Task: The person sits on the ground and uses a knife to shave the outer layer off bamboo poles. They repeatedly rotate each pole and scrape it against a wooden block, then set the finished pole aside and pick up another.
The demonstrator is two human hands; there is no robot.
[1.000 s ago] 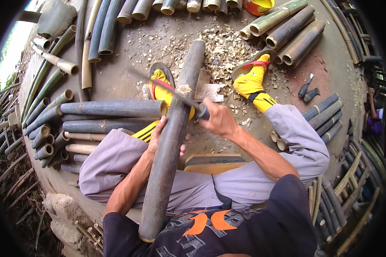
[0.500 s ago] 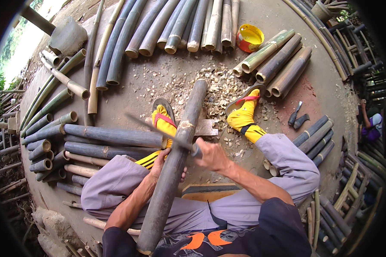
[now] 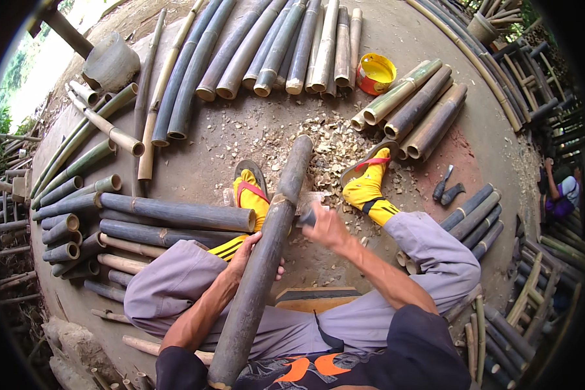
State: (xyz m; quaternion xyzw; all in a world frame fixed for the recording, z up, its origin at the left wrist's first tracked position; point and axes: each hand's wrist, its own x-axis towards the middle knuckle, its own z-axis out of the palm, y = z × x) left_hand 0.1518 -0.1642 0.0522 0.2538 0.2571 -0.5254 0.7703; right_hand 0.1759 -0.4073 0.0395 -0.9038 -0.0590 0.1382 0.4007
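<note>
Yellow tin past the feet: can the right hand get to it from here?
Probably not without leaning. The right hand holds a tool against the bamboo pole, and the yellow tin sits beyond the outstretched feet, past the wood chips; nothing blocks the way.

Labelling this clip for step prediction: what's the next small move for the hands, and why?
Probably another short chop at the knot. The left hand steadies the bamboo pole lying across the lap, while the right hand holds a tool handle right beside the pole's ringed knot; its blade isn't visible. Wood chips litter the ground ahead.
</note>
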